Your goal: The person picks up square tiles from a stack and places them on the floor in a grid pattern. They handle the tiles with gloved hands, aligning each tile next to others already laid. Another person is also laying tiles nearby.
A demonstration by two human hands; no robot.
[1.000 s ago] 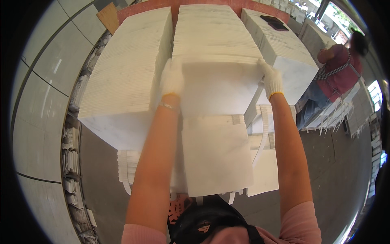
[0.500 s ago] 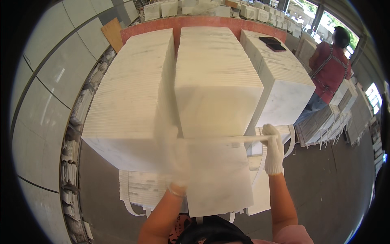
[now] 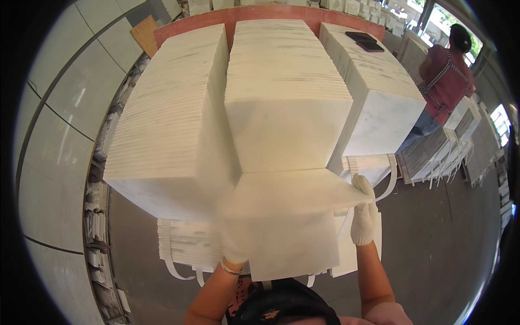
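Note:
A thin white marble tile (image 3: 295, 190) is tilted in front of the middle tile stack (image 3: 287, 70), its far edge against or close to that stack's front face. My right hand (image 3: 364, 219), in a white knit glove, is closed on the tile's right corner, fingers above and thumb side below. My left hand (image 3: 234, 246), gloved too, grips the left end; its fingers are smeared and partly lost against the pale stone. Below the held tile, another white marble tile (image 3: 295, 246) stands upright, facing me.
A left stack (image 3: 162, 108) and a right stack (image 3: 374, 103) of marble tiles flank the middle one. Two dark phones (image 3: 365, 42) lie on the right stack. Strapped tile bundles (image 3: 189, 241) sit lower down. A person (image 3: 447, 81) in a red shirt stands at the right.
The tile, seen almost edge-on before, has tilted so that its broad face shows. My left hand has moved down toward me. The whole view has shifted slightly.

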